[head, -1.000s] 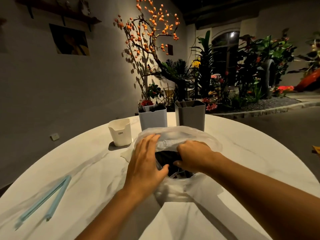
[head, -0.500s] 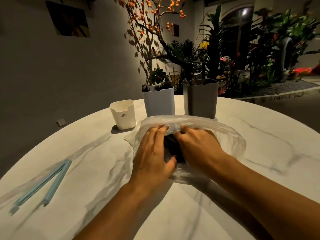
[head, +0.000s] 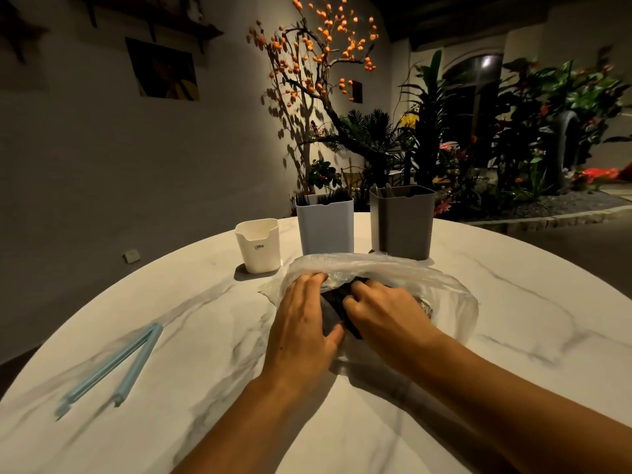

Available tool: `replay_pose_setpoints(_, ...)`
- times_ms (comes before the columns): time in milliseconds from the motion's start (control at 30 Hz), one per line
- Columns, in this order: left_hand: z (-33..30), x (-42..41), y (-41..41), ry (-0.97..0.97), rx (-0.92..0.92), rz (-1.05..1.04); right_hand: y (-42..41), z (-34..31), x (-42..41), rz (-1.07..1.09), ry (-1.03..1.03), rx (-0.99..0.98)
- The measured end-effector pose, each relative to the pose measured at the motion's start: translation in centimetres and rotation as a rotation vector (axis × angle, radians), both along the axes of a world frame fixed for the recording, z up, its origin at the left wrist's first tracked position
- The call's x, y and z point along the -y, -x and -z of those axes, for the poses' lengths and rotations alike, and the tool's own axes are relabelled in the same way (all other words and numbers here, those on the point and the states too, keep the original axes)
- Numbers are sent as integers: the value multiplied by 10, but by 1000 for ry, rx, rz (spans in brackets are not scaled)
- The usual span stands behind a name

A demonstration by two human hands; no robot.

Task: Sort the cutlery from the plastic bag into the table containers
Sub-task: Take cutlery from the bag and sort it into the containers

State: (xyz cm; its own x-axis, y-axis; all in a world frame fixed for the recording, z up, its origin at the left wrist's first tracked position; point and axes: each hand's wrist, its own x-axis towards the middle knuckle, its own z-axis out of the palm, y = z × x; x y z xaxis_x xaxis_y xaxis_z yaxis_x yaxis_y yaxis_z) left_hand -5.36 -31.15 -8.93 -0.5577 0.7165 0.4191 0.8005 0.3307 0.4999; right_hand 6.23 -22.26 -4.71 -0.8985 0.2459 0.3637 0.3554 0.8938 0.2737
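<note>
**Around the marble table**

A folded light-blue clip [head: 113, 366] lies on the table's [head: 513, 336] left part. Behind stand a branch with orange berries [head: 318, 63], leafy plants [head: 513, 131], a wall picture [head: 164, 71], and a shelf [head: 154, 15].

The round table [head: 496, 336] is showing a smooth, faintly glossy white marble-look top with grey veins. The plastic bag [head: 444, 285] is looking thin, clear and crinkled, catching light on its folds. All 3 containers are looking like smooth matt plastic: white cup [head: 258, 246], pale blue bin [head: 325, 227], grey bin [head: 402, 224]. The light blue sealing clip [head: 113, 366] is appearing as smooth plastic.
</note>
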Motion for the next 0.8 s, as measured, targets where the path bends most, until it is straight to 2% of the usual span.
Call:
replay_pose_setpoints(33, -1, 0, 0, -11, -8, 6, 0, 0, 1, 0, -4, 68)
replay_pose_setpoints(100, -1, -1, 1, -5, -10, 11, -1, 0, 2, 22, 0, 84)
replay_pose_setpoints(433, 5, -1, -1, -54, -56, 46, -2, 20, -14, -97, -160, -289)
replay_pose_setpoints(500, 1, 2, -3, -28, -29, 59, -2, 22, -14, -135, -186, -353)
replay_pose_setpoints(567, -4, 5, -6, -82, 19, 97, -2, 23, -12, -183, -189, -370)
replay_pose_setpoints(633, -10, 7, -10, -189, 113, 106, -2, 24, -10, -235, -185, -388)
replay_pose_setpoints(667, -13, 7, -12, -215, 216, 106, -3, 23, -8, -258, -178, -398)
replay_pose_setpoints(800, -27, 10, -15, -201, 820, 104, -4, 25, 2, -338, -132, -361)
